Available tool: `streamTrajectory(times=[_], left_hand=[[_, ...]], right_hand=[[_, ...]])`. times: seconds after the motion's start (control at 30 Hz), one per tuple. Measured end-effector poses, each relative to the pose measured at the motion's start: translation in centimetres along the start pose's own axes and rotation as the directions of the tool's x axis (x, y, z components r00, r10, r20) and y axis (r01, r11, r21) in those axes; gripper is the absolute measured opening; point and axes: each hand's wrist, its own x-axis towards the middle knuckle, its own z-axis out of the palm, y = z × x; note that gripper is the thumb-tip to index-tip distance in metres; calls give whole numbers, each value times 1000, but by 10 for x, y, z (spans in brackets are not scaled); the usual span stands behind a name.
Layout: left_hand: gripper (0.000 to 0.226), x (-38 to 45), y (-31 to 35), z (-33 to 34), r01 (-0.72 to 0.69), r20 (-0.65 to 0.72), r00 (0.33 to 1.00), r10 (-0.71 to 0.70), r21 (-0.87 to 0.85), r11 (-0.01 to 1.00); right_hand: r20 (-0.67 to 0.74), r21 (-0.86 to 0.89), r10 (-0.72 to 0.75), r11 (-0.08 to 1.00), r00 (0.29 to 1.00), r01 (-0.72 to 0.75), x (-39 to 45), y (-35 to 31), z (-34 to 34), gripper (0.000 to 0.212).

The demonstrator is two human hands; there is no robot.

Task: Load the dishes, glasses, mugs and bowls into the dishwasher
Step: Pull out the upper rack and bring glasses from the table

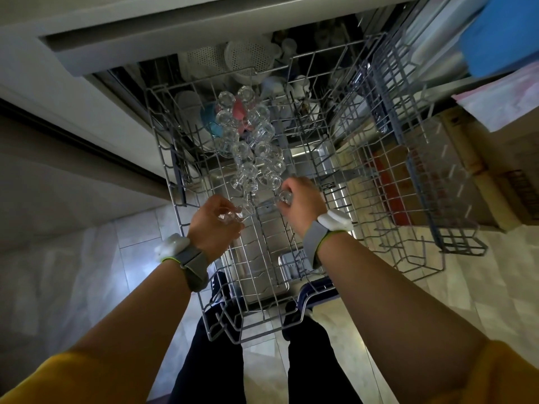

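Kitchen floor tiled, upper rack (204,290) pulled out. Left hand (214,221) grips small glass (230,215), right hand (302,196) grips another glass (284,196). Set both mouth-down w/ glass rows (250,147) beyond; avoid clinking neighbors.

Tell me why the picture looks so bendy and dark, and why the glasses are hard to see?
Head view: the wide lens curves the rack and counter edges; the light is dim, brightest on the floor tiles; the clear glasses blur into one another, and the ones held by the left hand and right hand show only as faint glints.
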Motion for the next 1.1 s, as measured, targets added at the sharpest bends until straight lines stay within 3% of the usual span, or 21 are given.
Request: streamTrajectory(times=[0.1,0.23,0.47,0.7,0.87,1.1], left_hand=[[31,3,3,2,-87,-31,995,92,118,989],[17,11,11,7,-199,-33,974,223,339,919],[22,26,23,22,-304,121,947,298,638,707],[19,35,25,34,-237,153,971,182,663,710],[29,33,25,35,-235,123,971,207,665,709],[51,14,14,35,-261,27,955,295,549,794]], right_hand=[[10,74,19,997,1000,-20,-1,3,-1,36],[-17,107,41,993,999,-39,-7,11,-6,32],[-66,127,48,991,997,-40,-25,29,-15,22],[-24,150,65,987,998,-61,-30,50,-15,15],[2,169,59,984,998,-59,-35,51,-10,13],[-19,186,38,982,999,-34,-36,51,-10,12]])
